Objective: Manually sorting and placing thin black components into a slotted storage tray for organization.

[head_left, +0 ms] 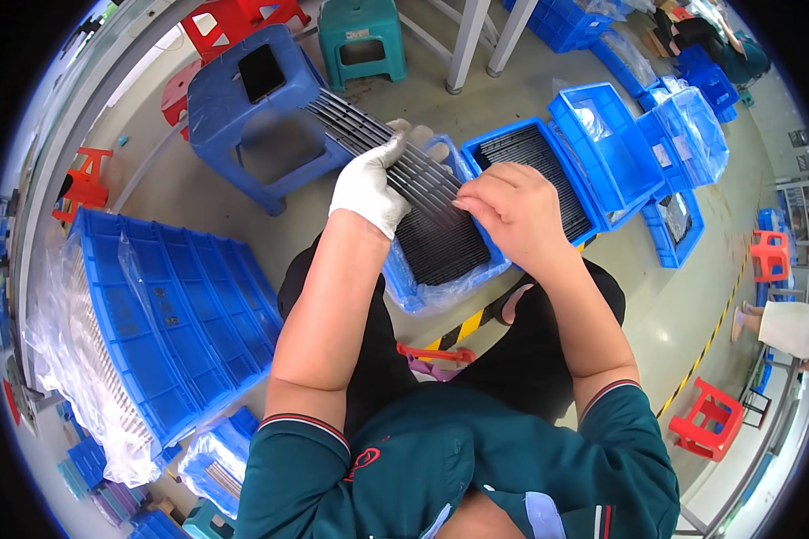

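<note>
My left hand [373,184], in a white glove, is closed around a bundle of long, thin dark rods [346,126]. The rods lie side by side and slant from the blue stool down toward my right hand. My bare right hand [517,211] pinches at the lower right ends of the rods, where they blur. How many rods its fingertips hold is hidden. Beneath the bundle is a blue crate [407,292] lined with clear plastic, with many dark rods [445,251] inside. To its right, another blue crate [587,235] also contains dark rods.
A blue stool [220,99] with a black flat device [262,72] stands ahead on the left. Stacked blue crates [166,314] in plastic film rise at my left. More blue crates [602,162] stand right. Behind are a green stool [361,45] and white table legs [469,45].
</note>
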Available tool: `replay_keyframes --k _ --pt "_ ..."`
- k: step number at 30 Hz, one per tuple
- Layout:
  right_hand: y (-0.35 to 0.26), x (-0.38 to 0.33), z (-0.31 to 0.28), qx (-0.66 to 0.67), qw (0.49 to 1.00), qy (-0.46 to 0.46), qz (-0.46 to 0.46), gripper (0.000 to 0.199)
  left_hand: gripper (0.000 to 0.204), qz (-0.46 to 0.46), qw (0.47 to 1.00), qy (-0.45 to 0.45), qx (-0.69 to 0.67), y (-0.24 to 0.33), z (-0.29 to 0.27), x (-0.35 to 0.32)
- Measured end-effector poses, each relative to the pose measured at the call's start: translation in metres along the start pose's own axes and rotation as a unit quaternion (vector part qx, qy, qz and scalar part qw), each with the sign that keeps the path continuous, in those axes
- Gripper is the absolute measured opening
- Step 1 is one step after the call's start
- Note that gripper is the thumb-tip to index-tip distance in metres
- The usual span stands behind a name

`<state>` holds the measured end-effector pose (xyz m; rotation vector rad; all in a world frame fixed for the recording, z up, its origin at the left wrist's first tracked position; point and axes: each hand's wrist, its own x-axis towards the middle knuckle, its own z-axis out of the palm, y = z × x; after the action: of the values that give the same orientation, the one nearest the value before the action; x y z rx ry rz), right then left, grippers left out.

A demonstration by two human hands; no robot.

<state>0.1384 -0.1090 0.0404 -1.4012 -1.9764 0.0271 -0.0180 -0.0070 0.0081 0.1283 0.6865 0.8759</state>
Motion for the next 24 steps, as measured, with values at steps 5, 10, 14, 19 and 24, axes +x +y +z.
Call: replay_keyframes --k 5,10,14,19,24 --pt "0.002 0.001 -0.004 0.014 1.000 0.003 -0.020 0.011 0.015 -0.016 1.000 -0.013 -0.014 -0.001 0.004 -0.003" --pt "-0.003 0.004 -0.011 0.095 0.992 0.050 0.066 0.009 0.014 -0.009 0.999 -0.031 0.000 0.002 0.008 -0.008" --pt "0.000 0.001 -0.004 0.118 0.987 0.033 0.102 0.009 0.014 -0.003 0.999 -0.049 -0.013 0.001 0.009 -0.008" --pt "0.001 0.001 -0.005 0.103 0.990 0.026 0.090 0.009 0.016 -0.002 0.998 -0.058 -0.010 0.002 0.007 -0.007" --pt "0.005 0.001 -0.008 0.136 0.986 -0.034 0.091 0.006 0.016 -0.013 0.997 -0.072 -0.027 -0.002 0.007 -0.007"
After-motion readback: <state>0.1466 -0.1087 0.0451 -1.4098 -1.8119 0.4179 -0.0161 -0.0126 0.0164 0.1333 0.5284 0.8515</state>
